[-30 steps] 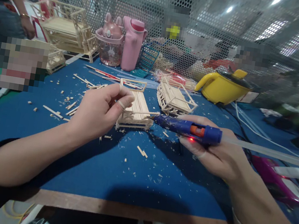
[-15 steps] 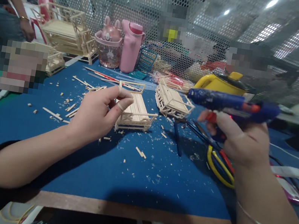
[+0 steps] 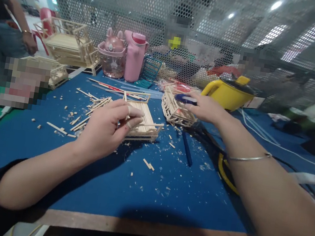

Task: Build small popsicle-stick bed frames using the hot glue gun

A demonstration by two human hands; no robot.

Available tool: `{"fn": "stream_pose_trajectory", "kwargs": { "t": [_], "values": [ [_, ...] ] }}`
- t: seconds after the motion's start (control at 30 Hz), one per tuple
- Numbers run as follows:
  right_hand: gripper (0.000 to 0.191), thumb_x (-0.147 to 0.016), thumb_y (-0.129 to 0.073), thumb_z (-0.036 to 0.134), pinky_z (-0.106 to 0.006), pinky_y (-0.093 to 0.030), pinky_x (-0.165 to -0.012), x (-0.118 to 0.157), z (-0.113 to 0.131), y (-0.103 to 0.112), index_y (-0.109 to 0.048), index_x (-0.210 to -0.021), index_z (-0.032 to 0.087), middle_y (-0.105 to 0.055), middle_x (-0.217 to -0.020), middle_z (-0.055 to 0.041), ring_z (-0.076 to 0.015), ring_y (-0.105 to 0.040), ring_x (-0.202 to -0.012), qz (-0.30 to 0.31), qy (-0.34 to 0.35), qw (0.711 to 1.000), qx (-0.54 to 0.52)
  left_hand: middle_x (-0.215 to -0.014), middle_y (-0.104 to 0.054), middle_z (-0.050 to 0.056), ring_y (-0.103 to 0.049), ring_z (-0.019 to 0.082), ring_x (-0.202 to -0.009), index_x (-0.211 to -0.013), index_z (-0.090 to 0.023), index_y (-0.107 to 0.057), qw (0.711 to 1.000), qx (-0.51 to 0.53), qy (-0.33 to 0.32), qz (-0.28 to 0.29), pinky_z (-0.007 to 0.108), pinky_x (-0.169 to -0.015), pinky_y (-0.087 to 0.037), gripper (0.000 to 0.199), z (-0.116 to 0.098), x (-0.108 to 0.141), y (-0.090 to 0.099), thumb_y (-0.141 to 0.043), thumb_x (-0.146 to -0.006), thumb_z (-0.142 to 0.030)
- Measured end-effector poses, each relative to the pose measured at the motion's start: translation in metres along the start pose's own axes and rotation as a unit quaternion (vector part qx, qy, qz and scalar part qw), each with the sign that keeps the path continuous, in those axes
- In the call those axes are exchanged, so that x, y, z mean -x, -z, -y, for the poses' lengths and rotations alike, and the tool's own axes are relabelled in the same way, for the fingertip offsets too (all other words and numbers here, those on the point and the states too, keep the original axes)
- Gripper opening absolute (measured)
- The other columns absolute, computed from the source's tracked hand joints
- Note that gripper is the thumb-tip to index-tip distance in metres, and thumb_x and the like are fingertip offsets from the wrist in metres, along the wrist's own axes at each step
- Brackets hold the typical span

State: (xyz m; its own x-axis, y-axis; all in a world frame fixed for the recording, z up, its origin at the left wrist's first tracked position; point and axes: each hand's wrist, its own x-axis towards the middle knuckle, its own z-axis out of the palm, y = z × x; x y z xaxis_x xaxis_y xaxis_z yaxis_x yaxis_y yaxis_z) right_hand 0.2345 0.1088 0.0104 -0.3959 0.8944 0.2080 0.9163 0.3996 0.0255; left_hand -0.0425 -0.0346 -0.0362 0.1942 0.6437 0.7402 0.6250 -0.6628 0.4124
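Note:
My left hand (image 3: 107, 121) is closed in a pinch, with pale covers on the thumb and forefinger. It sits at the near left side of a small stick-built wooden model (image 3: 146, 114) with a slatted top and low rails. What lies between the fingertips is hidden. My right hand (image 3: 204, 107) reaches forward, wrapped round a blue glue gun (image 3: 185, 98), largely covered by the hand. The gun is over a second small wooden model (image 3: 173, 110), and I cannot tell whether they touch. Blue-handled pliers (image 3: 187, 149) lie below that model.
Loose sticks (image 3: 97, 104) and offcuts are scattered on the blue tabletop (image 3: 147, 193). Behind stand a pink bottle (image 3: 134, 57), a yellow pot (image 3: 234, 94) and a larger wooden model (image 3: 67, 42). Yellow-handled tools (image 3: 226, 176) lie at right. A person (image 3: 1, 19) stands at far left.
My right hand has carried the glue gun left and forward, from the right side to above the second model. My left hand stays pinched beside the first model.

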Motion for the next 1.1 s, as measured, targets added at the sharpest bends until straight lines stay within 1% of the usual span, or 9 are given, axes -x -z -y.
{"fn": "stream_pose_trajectory", "kwargs": {
  "t": [0.07, 0.13, 0.2, 0.27, 0.33, 0.4, 0.47, 0.6, 1.1],
  "values": [
    [0.043, -0.080, -0.052, 0.030, -0.038, -0.049, -0.079, -0.002, 0.005, 0.006, -0.062, -0.121, 0.019, -0.067, -0.116, -0.0106, -0.0293, -0.062, -0.101, 0.043, -0.030, 0.999, -0.003, -0.082, -0.064, 0.000, -0.055, 0.010, -0.068, -0.093, -0.020, -0.069, 1.000, -0.003, -0.006, -0.004, 0.023, -0.061, -0.045, 0.012, 0.000, 0.001, 0.000, -0.059, -0.088, -0.023],
    [0.044, -0.078, -0.053, 0.022, -0.039, -0.049, -0.081, 0.009, 0.016, 0.019, -0.062, -0.120, 0.019, -0.067, -0.116, -0.0111, -0.0302, -0.061, -0.102, -0.006, -0.073, 0.997, -0.001, -0.086, -0.063, 0.001, -0.057, 0.011, -0.074, -0.094, -0.021, -0.070, 1.000, -0.010, -0.013, -0.012, 0.025, -0.067, -0.047, 0.012, 0.001, 0.002, 0.000, -0.060, -0.087, -0.024],
    [0.038, -0.082, -0.050, 0.022, -0.042, -0.048, -0.082, 0.033, 0.034, 0.031, -0.063, -0.117, 0.019, -0.067, -0.111, -0.0123, -0.0307, -0.060, -0.102, -0.193, -0.090, 0.977, -0.003, -0.089, -0.062, 0.002, -0.058, 0.013, -0.081, -0.095, -0.023, -0.070, 1.000, -0.013, -0.020, -0.019, 0.027, -0.072, -0.049, 0.012, 0.001, 0.003, -0.001, -0.061, -0.087, -0.023],
    [0.029, -0.088, -0.046, 0.026, -0.042, -0.047, -0.081, 0.062, 0.059, 0.037, -0.065, -0.110, 0.021, -0.068, -0.103, -0.0112, -0.0280, -0.061, -0.097, -0.382, -0.045, 0.923, -0.028, -0.089, -0.062, 0.002, -0.058, 0.013, -0.084, -0.095, -0.024, -0.071, 0.999, -0.011, -0.029, -0.027, 0.028, -0.074, -0.049, 0.013, 0.000, 0.004, -0.002, -0.062, -0.086, -0.023],
    [0.017, -0.088, -0.052, 0.027, -0.039, -0.048, -0.077, 0.088, 0.086, 0.033, -0.066, -0.097, 0.023, -0.069, -0.090, -0.0076, -0.0231, -0.063, -0.085, -0.459, 0.081, 0.883, -0.052, -0.088, -0.062, 0.002, -0.058, 0.013, -0.082, -0.095, -0.024, -0.071, 0.999, -0.007, -0.036, -0.038, 0.028, -0.073, -0.049, 0.013, -0.001, 0.005, -0.003, -0.064, -0.085, -0.023],
    [0.010, -0.084, -0.061, 0.025, -0.037, -0.046, -0.075, 0.104, 0.107, 0.022, -0.065, -0.093, 0.023, -0.069, -0.082, -0.0031, -0.0196, -0.063, -0.077, -0.438, 0.220, 0.870, -0.043, -0.087, -0.062, 0.001, -0.057, 0.013, -0.081, -0.096, -0.024, -0.071, 0.998, -0.004, -0.045, -0.046, 0.028, -0.072, -0.048, 0.013, -0.004, 0.006, -0.005, -0.065, -0.084, -0.023],
    [0.011, -0.083, -0.064, 0.026, -0.036, -0.044, -0.072, 0.109, 0.120, 0.008, -0.065, -0.093, 0.021, -0.070, -0.081, -0.0022, -0.0177, -0.063, -0.074, -0.412, 0.259, 0.872, -0.049, -0.087, -0.062, 0.001, -0.057, 0.013, -0.081, -0.097, -0.026, -0.071, 0.998, -0.002, -0.055, -0.042, 0.027, -0.071, -0.048, 0.015, -0.007, 0.007, -0.006, -0.065, -0.084, -0.023],
    [0.008, -0.084, -0.064, 0.026, -0.035, -0.041, -0.073, 0.106, 0.126, -0.008, -0.067, -0.089, 0.020, -0.071, -0.078, -0.0006, -0.0154, -0.062, -0.071, -0.397, 0.233, 0.885, -0.070, -0.087, -0.062, 0.000, -0.056, 0.012, -0.081, -0.099, -0.028, -0.071, 0.998, 0.010, -0.064, -0.022, 0.027, -0.072, -0.047, 0.017, -0.010, 0.009, -0.006, -0.065, -0.085, -0.022],
    [0.008, -0.082, -0.063, 0.019, -0.036, -0.038, -0.074, 0.109, 0.133, -0.008, -0.064, -0.074, 0.022, -0.070, -0.069, 0.0024, -0.0143, -0.062, -0.066, -0.387, 0.216, 0.884, -0.145, -0.087, -0.064, 0.000, -0.059, 0.012, -0.081, -0.099, -0.026, -0.071, 0.998, 0.043, -0.041, 0.001, 0.026, -0.074, -0.049, 0.016, -0.015, 0.009, -0.006, -0.066, -0.084, -0.026]
  ]
}}
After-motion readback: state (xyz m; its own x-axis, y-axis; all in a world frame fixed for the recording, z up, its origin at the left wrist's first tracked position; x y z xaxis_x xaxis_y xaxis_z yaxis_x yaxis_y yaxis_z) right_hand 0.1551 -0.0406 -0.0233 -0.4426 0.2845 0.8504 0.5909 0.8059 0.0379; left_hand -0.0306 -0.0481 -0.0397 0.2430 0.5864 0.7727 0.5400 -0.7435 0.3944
